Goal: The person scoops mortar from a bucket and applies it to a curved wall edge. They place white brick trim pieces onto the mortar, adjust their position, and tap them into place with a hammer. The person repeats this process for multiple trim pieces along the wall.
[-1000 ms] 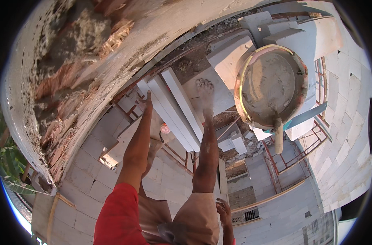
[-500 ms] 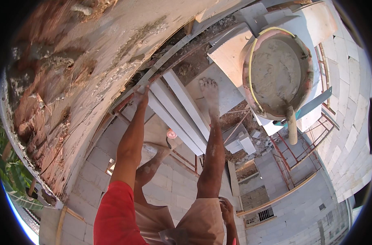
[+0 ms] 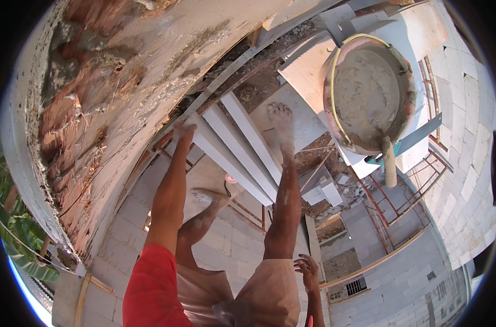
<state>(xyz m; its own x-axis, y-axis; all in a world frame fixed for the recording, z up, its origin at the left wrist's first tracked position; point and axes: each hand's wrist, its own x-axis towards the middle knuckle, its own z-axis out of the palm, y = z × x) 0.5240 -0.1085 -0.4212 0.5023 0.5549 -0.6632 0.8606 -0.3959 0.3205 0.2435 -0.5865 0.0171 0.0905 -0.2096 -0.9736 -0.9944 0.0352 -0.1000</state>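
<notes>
My left hand (image 3: pixel 184 129) reaches far out and grips the far end of a long white block (image 3: pixel 226 158), the leftmost of three lying side by side on the scaffold. The middle block (image 3: pixel 240 147) and the right block (image 3: pixel 252 139) lie just beside it, with gaps between them at the far ends. Beside my right thigh hangs my right hand (image 3: pixel 308 271), its fingers loosely bent and apart, with nothing in it. My bare right foot (image 3: pixel 281 120) stands on a pale board (image 3: pixel 308 128) to the right of the blocks.
At the upper right a bucket (image 3: pixel 328 101) of wet grey mortar (image 3: pixel 368 90) holds a tool with a wooden handle (image 3: pixel 389 163). A handsaw (image 3: pixel 419 136) lies beside it. Rough plastered wall (image 3: pixel 122 92) rises on the left. Red scaffold bars (image 3: pixel 376 210) stand over rubble.
My left hand has drawn the leftmost block's far end left, away from the middle one. My right hand has come up and out from beside my thigh, fingers more spread.
</notes>
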